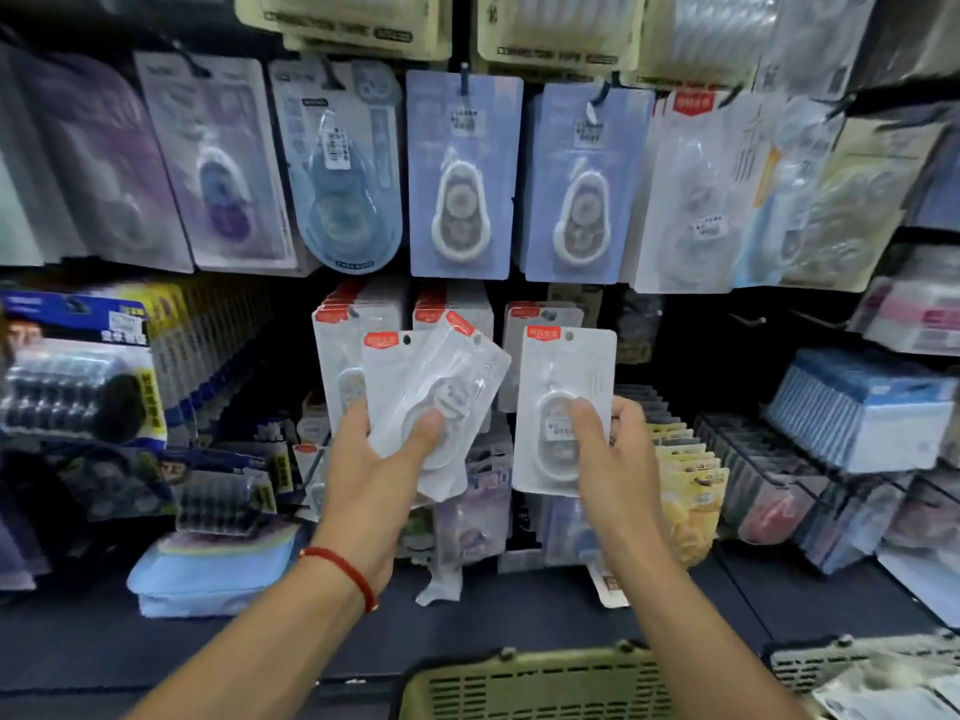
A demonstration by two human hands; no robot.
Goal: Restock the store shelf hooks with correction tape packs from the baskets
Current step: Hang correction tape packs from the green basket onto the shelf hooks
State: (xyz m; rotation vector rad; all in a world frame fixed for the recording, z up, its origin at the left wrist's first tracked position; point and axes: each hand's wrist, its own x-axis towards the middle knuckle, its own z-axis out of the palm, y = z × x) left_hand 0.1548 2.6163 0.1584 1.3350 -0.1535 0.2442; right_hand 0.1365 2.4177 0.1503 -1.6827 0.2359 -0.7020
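While both forearms are being stretched forward and upward toward the shelf, a fanned bunch of white correction tape packs (426,402) is being gripped by the left hand (382,459), with the thumb being pressed across the front of the topmost pack and the fingers being curled behind the bunch. A red string bracelet (345,571) is being worn on the left wrist. A single white pack (563,407) is being held upright by the right hand (618,459), its lower part being pinched between the thumb on the clear blister and the fingers wrapped behind the card; its red label and hang hole are being kept uppermost. The single pack is being held just beside the bunch, apart from it, in front of rows of matching white packs (540,324) already hanging on the lower hooks. Above, blue-carded packs (462,174) are being displayed on an upper row of hooks. At the bottom edge, the rim of a green basket (535,678) is being shown below the arms, and a grey basket (872,667) holding more packs is being shown at the lower right.
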